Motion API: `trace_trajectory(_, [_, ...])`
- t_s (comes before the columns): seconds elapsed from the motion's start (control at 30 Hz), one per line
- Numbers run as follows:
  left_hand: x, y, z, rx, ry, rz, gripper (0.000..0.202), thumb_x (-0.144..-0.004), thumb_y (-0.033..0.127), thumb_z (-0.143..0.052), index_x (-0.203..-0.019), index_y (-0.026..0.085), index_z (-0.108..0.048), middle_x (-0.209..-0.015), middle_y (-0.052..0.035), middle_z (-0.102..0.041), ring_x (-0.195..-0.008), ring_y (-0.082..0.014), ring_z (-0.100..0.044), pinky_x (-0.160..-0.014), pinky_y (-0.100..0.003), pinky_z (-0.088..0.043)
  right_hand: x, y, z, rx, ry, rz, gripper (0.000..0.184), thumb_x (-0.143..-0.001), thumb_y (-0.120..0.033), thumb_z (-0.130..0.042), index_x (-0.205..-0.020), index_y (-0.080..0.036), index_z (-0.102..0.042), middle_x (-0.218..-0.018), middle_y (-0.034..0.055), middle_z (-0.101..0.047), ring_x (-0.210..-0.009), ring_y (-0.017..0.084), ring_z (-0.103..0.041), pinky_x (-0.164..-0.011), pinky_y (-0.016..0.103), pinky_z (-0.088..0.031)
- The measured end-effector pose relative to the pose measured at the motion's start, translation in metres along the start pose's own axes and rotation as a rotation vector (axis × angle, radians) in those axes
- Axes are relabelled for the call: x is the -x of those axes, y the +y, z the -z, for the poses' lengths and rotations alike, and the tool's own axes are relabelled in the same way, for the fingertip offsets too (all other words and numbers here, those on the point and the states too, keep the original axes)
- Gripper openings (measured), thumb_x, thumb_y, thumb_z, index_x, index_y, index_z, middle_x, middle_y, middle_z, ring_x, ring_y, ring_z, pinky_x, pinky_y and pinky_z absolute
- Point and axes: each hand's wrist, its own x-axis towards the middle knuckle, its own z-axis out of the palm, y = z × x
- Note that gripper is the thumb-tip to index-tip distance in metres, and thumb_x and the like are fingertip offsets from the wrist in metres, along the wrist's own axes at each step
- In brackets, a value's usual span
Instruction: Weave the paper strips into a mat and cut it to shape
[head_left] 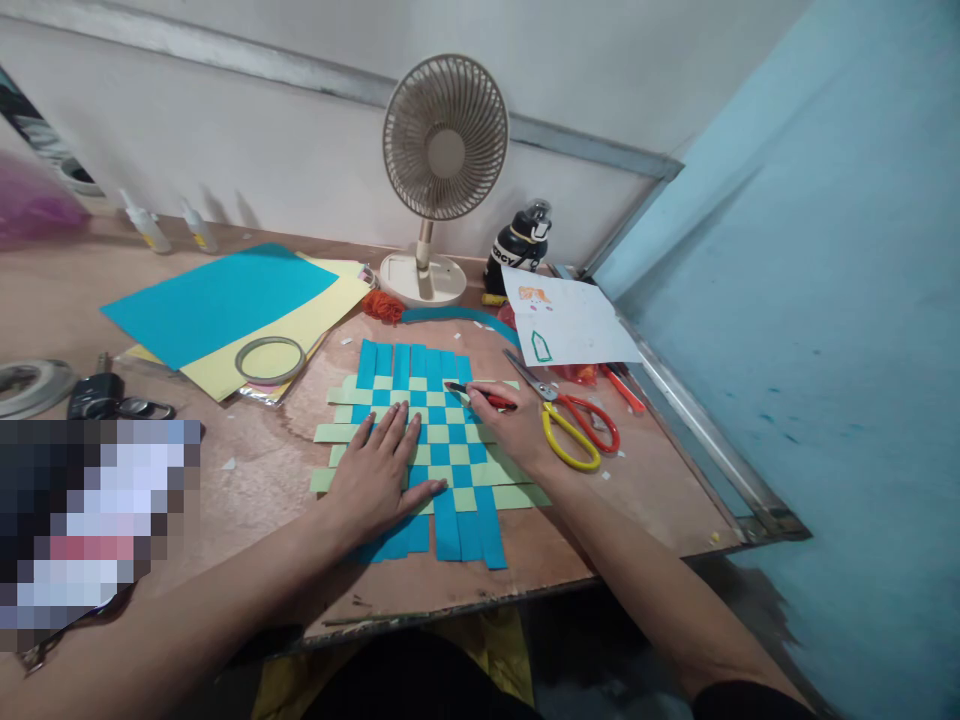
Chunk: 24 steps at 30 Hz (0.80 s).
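A mat of woven blue and pale green paper strips (439, 434) lies on the table, its loose strip ends sticking out on all sides. My left hand (382, 465) rests flat on its left half with the fingers spread. Between the fingers of my right hand (504, 420) is a slim red-and-black pen (491, 397), its dark tip over the upper right squares of the weave. Whether the tip touches the paper, I cannot tell. Just right of that hand lie scissors (574, 422) with one red and one yellow handle.
Blue sheets (225, 300) and yellow sheets (247, 372) lie at the left under a tape ring (270, 358). A fan (444, 150), a black bottle (517, 245) and a drawing (574, 320) are at the back. Keys (97, 390) and a blurred-out object (97, 520) lie left.
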Motion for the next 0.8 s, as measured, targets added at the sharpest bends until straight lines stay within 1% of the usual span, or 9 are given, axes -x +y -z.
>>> trace_trajectory(0.23, [0.0,-0.001,0.0,-0.004,0.003,-0.004,0.091,-0.093,0.076,-0.027,-0.156,0.011,-0.032,-0.163,-0.0161,-0.026,-0.152,-0.031,-0.022,-0.123,-0.05,-0.015,0.008,0.005,0.011,0.019,0.012,-0.026,0.021,-0.083,-0.035,-0.066,-0.091,-0.021,-0.08,-0.092,0.0067,-0.079,-0.081,0.022,-0.073,-0.077,0.035,-0.059])
trace_trajectory(0.43, [0.001,-0.001,0.001,0.009,0.001,-0.009,0.09,-0.094,0.075,-0.029,-0.155,0.01,-0.033,-0.163,-0.0167,-0.026,-0.152,-0.0323,-0.021,-0.124,-0.05,-0.014,0.014,0.005,0.019,0.079,0.015,0.032,0.02,-0.085,-0.034,-0.065,-0.09,-0.021,-0.08,-0.09,0.0072,-0.079,-0.082,0.023,-0.073,-0.077,0.037,-0.059])
trace_trajectory(0.53, [0.001,-0.001,0.0,0.002,0.003,-0.008,0.09,-0.093,0.076,-0.03,-0.155,0.01,-0.034,-0.163,-0.0167,-0.025,-0.152,-0.0321,-0.021,-0.123,-0.05,-0.015,0.018,0.006,0.021,0.086,0.018,0.049,0.021,-0.085,-0.033,-0.064,-0.09,-0.021,-0.08,-0.09,0.0075,-0.079,-0.081,0.024,-0.073,-0.077,0.037,-0.059])
trace_trajectory(0.8, [0.0,-0.002,0.001,-0.016,-0.003,-0.018,0.09,-0.094,0.076,-0.028,-0.154,0.01,-0.035,-0.163,-0.0174,-0.026,-0.152,-0.0312,-0.021,-0.123,-0.05,-0.016,0.026,0.007,0.024,0.078,0.032,0.024,0.021,-0.085,-0.034,-0.063,-0.089,-0.022,-0.079,-0.088,0.0062,-0.079,-0.078,0.022,-0.072,-0.073,0.036,-0.059])
